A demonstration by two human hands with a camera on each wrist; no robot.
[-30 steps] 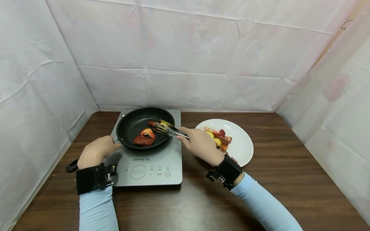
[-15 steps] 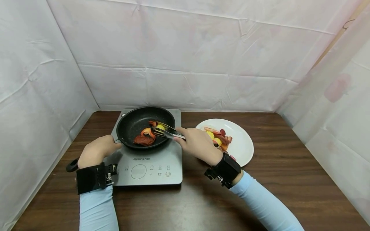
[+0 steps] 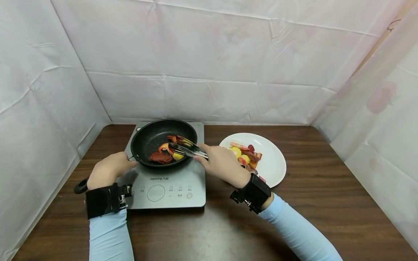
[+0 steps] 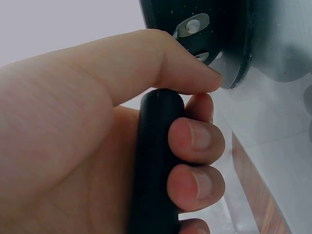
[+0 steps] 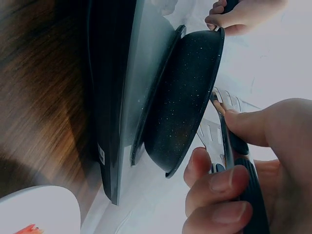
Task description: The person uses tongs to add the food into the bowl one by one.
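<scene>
My left hand [image 3: 109,169] grips the black handle [image 4: 158,161] of a frying pan [image 3: 147,139], fingers curled round it in the left wrist view. The pan sits on a silver induction cooker [image 3: 163,197]. In the pan lie a brown piece of meat [image 3: 160,158], an orange-red shrimp-like piece [image 3: 164,147] and a yellow piece [image 3: 177,156]. My right hand [image 3: 225,165] holds metal tongs [image 3: 191,152] with dark grips, their slotted ends down inside the pan by the yellow piece. The pan's wall hides those ends in the right wrist view.
To the right of the cooker, a white plate [image 3: 274,166] holds several food pieces, including yellow rounds [image 3: 236,151] and reddish strips [image 3: 251,156]. It stands on a dark wooden table [image 3: 313,181]. Pale sheeting [image 3: 209,65] hangs behind and at both sides.
The tongs have shifted slightly left and toward me inside the pan. The yellow piece has moved toward the pan's near side, beside the meat. My left hand has stayed on the handle.
</scene>
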